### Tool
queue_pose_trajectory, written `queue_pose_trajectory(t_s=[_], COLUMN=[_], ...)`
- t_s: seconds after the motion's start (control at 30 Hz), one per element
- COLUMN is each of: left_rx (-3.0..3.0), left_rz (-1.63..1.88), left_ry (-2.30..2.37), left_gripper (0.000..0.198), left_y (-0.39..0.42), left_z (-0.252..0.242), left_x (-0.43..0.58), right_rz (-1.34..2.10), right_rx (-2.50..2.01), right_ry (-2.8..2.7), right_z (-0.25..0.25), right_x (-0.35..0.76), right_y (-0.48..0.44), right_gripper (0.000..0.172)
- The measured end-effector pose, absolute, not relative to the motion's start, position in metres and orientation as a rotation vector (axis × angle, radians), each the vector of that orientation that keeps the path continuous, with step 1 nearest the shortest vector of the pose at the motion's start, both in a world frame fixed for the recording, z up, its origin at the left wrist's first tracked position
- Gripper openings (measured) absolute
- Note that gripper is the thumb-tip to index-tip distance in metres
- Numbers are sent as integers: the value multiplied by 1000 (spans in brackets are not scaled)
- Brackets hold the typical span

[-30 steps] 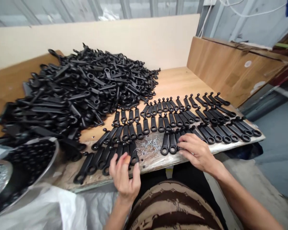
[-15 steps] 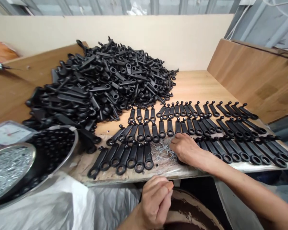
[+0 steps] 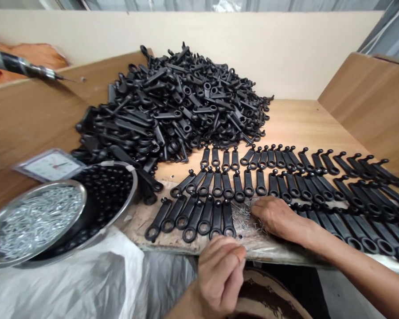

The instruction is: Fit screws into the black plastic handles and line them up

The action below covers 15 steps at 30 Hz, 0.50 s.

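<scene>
My right hand (image 3: 275,218) lies on a loose patch of small silver screws (image 3: 245,217), its fingers together and nearly flat on them. These screws rest on a clear plastic sheet (image 3: 272,248) at the table's front edge. My left hand (image 3: 221,277) hangs just below that edge, its fingers curled shut, and anything inside them is hidden. Matte black handles with ring ends (image 3: 216,217) stand in neat rows on both sides of the screws. Behind them rises a large heap of the same handles (image 3: 173,106).
Left of the rows, a steel bowl of black round parts (image 3: 111,186) sits under a steel bowl of silver screws (image 3: 40,221). A dial scale (image 3: 49,165) and an electric screwdriver (image 3: 20,64) lie beyond. A white sack (image 3: 86,274) hangs below; a wooden board (image 3: 369,102) stands right.
My left hand has left the handles, drawn back toward my body and curled shut. My right hand has moved from the handles onto the screws. The view has swung left.
</scene>
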<state>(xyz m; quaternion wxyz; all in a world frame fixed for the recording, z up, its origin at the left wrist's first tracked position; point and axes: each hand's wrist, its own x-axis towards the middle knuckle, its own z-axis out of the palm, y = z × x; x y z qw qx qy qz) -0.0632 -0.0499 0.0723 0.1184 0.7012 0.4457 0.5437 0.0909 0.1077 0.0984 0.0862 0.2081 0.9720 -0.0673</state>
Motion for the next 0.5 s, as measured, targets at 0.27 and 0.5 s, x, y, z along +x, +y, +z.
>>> queue_pose_trajectory(t_s=[0.27,0.5], left_rx=[2038,2229], left_rz=[1522,1556], left_ry=[1255,1159], left_gripper=[20,13], left_y=[-48,-27], left_z=[56,34], left_x=[-39,-4], right_rz=[-203,-260], right_rx=[731,772], right_ry=[2880,2984], right_z=[98,91], right_x=[93,102], right_y=[106,106], right_gripper=[20,18])
